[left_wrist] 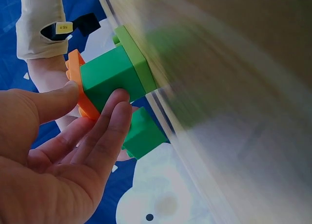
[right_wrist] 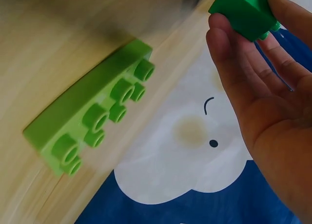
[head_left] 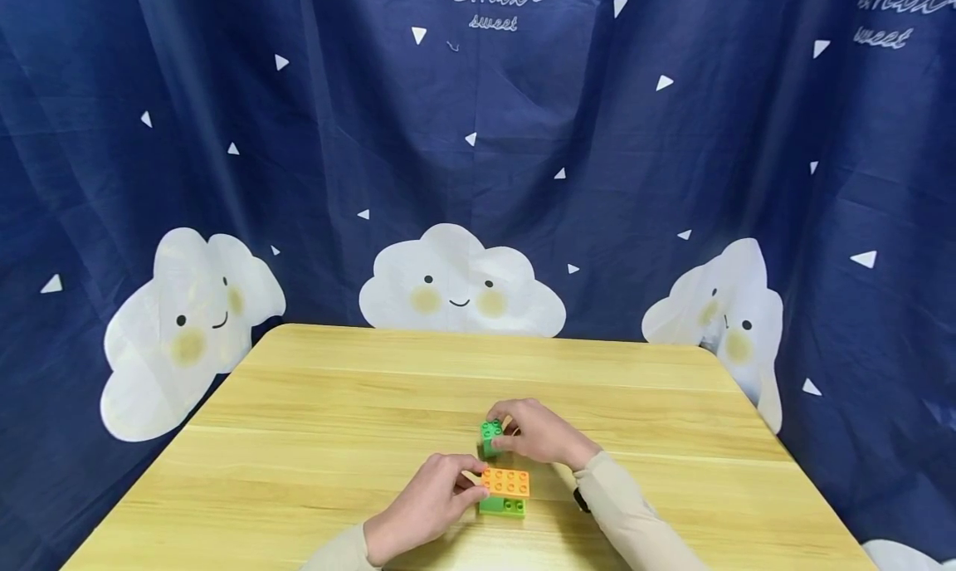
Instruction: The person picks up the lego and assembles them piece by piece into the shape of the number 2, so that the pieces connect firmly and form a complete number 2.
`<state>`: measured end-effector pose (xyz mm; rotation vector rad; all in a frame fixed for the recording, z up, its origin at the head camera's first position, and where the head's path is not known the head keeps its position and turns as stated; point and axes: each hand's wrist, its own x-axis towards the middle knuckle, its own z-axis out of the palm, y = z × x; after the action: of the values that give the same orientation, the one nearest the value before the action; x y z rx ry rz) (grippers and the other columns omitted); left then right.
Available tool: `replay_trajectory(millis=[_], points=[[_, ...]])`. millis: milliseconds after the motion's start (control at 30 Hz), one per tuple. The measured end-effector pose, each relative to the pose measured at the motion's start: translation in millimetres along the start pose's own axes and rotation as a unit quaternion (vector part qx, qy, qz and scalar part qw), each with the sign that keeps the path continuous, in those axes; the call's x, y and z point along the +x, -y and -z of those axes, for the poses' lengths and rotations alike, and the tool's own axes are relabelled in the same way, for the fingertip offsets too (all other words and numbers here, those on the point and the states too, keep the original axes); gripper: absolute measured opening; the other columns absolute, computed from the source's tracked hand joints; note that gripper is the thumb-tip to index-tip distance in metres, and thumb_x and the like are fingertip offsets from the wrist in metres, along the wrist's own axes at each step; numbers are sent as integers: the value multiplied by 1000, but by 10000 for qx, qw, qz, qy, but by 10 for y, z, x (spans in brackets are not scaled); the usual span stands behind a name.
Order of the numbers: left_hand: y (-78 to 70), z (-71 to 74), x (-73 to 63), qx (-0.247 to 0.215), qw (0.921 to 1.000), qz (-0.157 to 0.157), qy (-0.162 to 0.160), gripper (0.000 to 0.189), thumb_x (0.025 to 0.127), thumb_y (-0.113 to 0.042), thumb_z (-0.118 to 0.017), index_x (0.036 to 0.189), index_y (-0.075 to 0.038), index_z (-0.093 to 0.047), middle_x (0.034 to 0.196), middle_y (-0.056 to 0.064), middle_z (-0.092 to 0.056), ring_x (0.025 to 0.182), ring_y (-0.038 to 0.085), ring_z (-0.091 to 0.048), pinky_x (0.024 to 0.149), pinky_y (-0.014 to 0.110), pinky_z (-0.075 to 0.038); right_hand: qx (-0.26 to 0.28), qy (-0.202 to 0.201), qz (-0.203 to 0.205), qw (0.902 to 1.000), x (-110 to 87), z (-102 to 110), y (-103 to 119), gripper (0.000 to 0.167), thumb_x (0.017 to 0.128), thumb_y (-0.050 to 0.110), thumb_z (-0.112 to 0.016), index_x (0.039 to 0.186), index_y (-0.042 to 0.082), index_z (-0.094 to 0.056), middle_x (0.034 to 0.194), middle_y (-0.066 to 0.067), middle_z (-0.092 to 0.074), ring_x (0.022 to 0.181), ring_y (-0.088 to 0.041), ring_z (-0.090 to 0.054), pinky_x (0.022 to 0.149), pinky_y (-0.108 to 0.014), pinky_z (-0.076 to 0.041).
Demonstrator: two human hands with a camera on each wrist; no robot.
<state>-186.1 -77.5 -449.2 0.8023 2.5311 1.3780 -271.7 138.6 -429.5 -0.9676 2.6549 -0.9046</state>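
My left hand (head_left: 427,505) pinches an orange toy brick (head_left: 509,481) at its left end. The orange brick sits on top of a green block (left_wrist: 109,75), which stands on a flat light green brick (left_wrist: 134,53) on the table. In the left wrist view, the thumb presses the orange piece and fingertips touch the green block. Just beyond the stack, my right hand (head_left: 543,435) grips a small green brick (head_left: 490,436) between thumb and fingers, studs up. Bare studs show on the light green brick (right_wrist: 87,102) in the right wrist view.
The stack and both hands are over the near middle of a wooden table (head_left: 336,405). Behind the table hangs a dark blue curtain (head_left: 478,189) with white clouds and triangles. A dark band (head_left: 581,500) shows at the right wrist.
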Motion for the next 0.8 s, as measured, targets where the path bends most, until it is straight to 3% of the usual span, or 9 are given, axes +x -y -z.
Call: replay_trajectory(millis=[533,800], points=[[0,7,-10,79,10000,-38,-41,32,95,-17,-74,120,3,-70,104,6,-77,81,7,-72,69,15,-56,255,-491,13,9985,-199,46,-55,29,98,19,-72,125,10,-67,123,-7,-69,96,-21,-72,80,-26,-58],[5,8,-4,77,9999,-51,-51,32,95,-17,-74,119,3,-71,104,8,-77,80,5,-72,69,15,-56,279,-854,1,9960,-310,58,-102,28,99,22,-71,125,12,-66,125,-6,-66,101,-24,-71,86,-36,-60]])
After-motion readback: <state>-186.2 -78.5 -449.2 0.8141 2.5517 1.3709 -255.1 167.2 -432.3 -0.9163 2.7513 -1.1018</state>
